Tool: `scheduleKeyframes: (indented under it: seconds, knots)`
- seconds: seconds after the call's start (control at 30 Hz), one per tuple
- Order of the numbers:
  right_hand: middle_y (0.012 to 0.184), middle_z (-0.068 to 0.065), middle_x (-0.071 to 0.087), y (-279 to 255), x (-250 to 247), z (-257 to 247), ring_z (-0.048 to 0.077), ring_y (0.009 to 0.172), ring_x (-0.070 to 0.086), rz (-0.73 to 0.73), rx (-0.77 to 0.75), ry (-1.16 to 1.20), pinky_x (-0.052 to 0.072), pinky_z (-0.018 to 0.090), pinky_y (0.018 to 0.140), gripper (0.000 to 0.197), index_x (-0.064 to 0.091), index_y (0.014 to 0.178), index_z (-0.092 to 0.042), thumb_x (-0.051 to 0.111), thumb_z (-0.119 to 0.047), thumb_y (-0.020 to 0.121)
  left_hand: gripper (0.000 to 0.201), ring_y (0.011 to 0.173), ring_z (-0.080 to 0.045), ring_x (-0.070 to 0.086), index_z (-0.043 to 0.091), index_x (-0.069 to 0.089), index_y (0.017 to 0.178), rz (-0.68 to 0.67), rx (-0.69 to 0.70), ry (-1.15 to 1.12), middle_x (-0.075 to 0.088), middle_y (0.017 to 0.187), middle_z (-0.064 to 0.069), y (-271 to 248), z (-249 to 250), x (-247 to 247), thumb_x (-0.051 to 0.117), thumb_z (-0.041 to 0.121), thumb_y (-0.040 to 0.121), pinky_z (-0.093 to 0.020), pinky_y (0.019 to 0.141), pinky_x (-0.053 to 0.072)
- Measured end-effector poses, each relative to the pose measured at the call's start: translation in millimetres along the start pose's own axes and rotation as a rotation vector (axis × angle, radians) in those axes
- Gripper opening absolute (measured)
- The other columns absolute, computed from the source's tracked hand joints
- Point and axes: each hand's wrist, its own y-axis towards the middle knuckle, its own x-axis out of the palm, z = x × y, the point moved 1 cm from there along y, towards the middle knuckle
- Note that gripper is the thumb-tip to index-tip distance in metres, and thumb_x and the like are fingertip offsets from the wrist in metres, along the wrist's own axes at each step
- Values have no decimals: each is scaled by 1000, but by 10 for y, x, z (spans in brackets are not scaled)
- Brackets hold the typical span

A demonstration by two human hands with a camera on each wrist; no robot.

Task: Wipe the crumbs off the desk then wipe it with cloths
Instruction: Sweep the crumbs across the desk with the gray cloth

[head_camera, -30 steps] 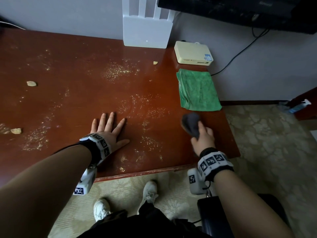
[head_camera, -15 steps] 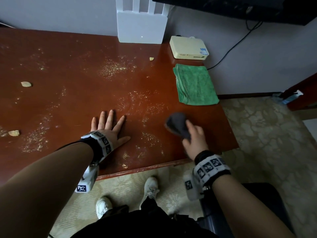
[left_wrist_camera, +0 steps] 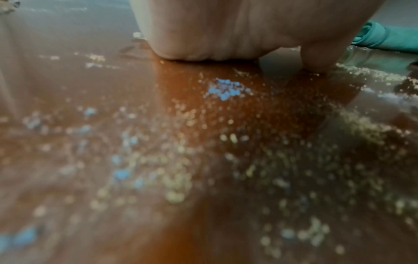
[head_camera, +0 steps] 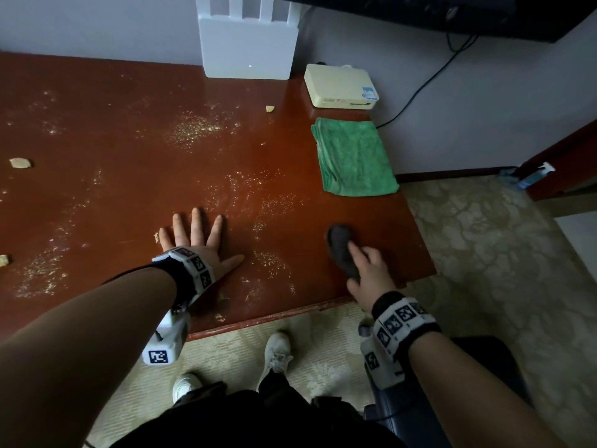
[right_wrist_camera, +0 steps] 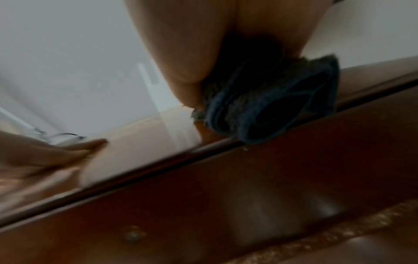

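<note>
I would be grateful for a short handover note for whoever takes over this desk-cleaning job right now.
Left hand: open, palm flat on the desk, holding nothing.
Right hand: holds the bunched dark cloth at the desk's near right corner.
Green cloth: folded and untouched at the right edge, in front of the cream box.
Done: the patch around the dark cloth looks free of crumbs.
Left: crumbs and bigger bits across the middle and left, then the wipe-down with cloths.

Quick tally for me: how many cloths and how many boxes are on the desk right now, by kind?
Cloths: 2, the green cloth lying folded and the dark grey cloth held by the right hand.
Boxes: 2, the white box and the cream box.
Total: 4.
</note>
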Motion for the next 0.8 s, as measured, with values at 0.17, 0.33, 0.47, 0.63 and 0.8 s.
scheduleKeyframes:
  seconds: [0.17,0.33,0.47,0.63,0.8]
  knots:
    - [149,13,21,146,-270,293,30,136,28,234,140,189,26,34,111,65,21,149,-19,50,-8,91,92,140,-37,-22,36,-23,143,-24,12,-11,-32,151,-5,-12,-15,-4,24,80,77,-56,113,-6]
    - [151,16,15,343,-435,581,38,134,29,138,670,191,34,44,105,67,7,151,-24,46,-20,95,93,140,-37,-22,36,-23,142,-33,13,-5,-32,151,-5,-3,-11,-17,25,81,76,-56,114,-6]
    - [148,10,16,179,-152,184,32,132,27,133,277,-35,28,38,110,70,9,150,-22,48,-19,92,93,140,-37,-22,36,-23,142,-41,19,0,-32,151,-6,-3,-22,-25,25,81,76,-56,114,-5]
    - [149,5,19,49,23,-372,23,135,28,-59,-151,58,29,30,111,66,15,150,-21,48,-12,93,95,140,-37,-22,36,-22,143,-28,42,5,-32,151,-6,3,-47,-13,29,80,77,-56,113,-5]
    - [146,10,23,407,-148,-568,28,133,31,174,42,200,31,34,108,67,18,149,-20,51,-11,92,88,141,-30,-24,39,-15,145,5,120,-70,-30,152,-5,-6,-234,3,42,67,83,-48,116,-8]
